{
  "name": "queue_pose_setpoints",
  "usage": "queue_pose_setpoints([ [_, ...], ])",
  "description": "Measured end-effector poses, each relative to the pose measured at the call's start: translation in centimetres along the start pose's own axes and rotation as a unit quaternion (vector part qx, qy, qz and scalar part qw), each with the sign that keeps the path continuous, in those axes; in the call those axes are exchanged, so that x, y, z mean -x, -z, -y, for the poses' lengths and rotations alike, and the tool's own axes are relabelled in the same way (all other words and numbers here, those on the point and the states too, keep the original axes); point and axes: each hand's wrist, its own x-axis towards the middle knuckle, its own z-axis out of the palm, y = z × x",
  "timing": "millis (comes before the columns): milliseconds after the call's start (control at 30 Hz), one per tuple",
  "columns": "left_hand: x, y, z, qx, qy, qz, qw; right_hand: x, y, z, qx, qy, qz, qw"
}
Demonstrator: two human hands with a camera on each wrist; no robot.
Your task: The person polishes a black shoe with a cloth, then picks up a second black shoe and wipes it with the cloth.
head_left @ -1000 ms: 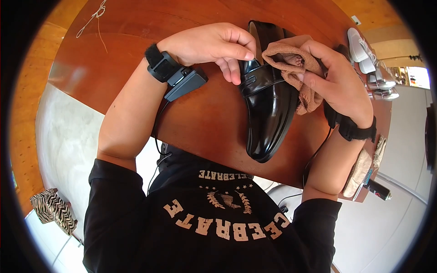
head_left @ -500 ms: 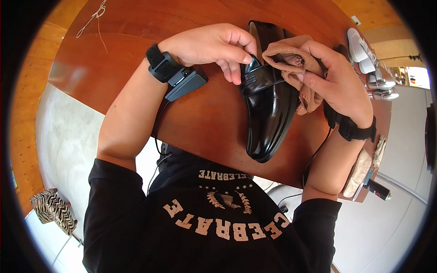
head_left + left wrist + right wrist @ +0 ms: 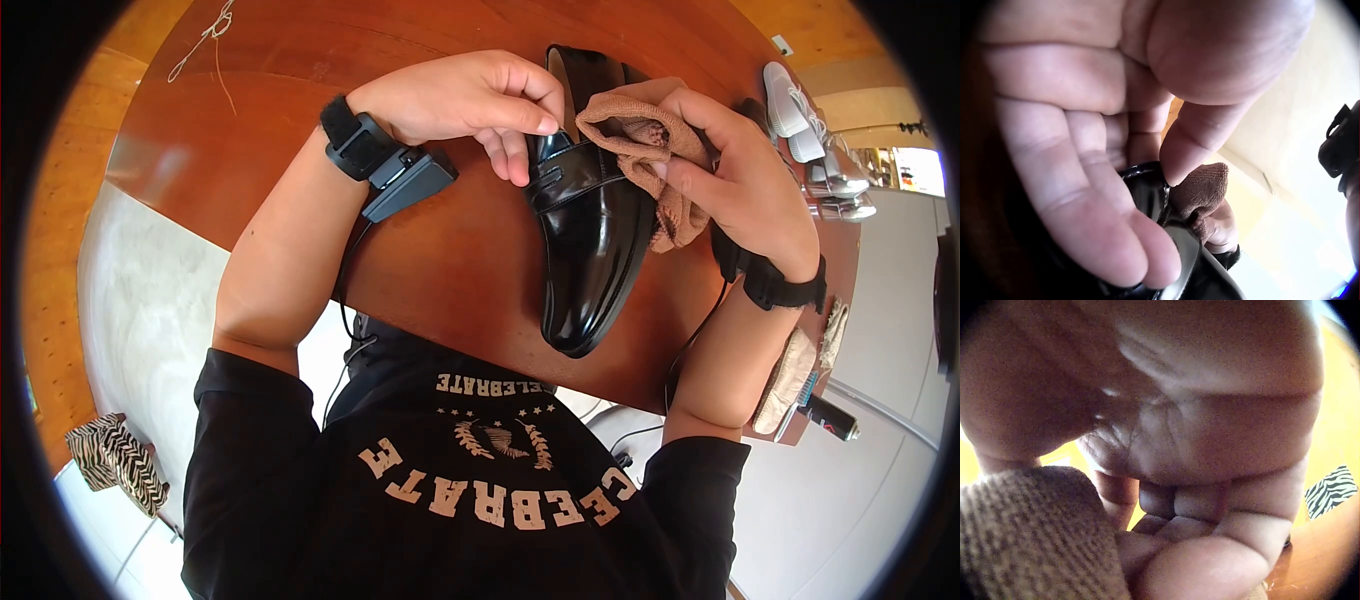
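Note:
A glossy black leather loafer (image 3: 595,265) is at the wooden table, its toe toward the person's body. The left hand (image 3: 495,105) pinches the shoe's tongue (image 3: 1146,194) at the opening between thumb and index finger; its other fingers hang along the shoe's side. On the shoe's other side, the right hand (image 3: 745,175) grips a bunched brown knit cloth (image 3: 685,215) with thumb and fingers, and the cloth overlaps the strap and upper edge. In the right wrist view, ribbed cloth (image 3: 1029,531) fills the lower left beside the curled fingers. The heel end is partly hidden behind the cloth.
White sneakers (image 3: 785,100) and shiny silver shoes (image 3: 840,185) stand along the table's right edge. A black can (image 3: 833,416) and a blue-bristled brush (image 3: 808,388) lie at the lower right. Thin string (image 3: 212,40) rests on the far left of the table (image 3: 440,265).

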Motion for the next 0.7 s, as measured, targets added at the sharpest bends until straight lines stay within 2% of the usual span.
queue_pose_setpoints([
  [700, -0.1, 0.24, 0.25, -0.014, -0.019, 0.022, 0.999, 0.01, 0.03, -0.07, 0.012, 0.03, 0.003, 0.999],
])
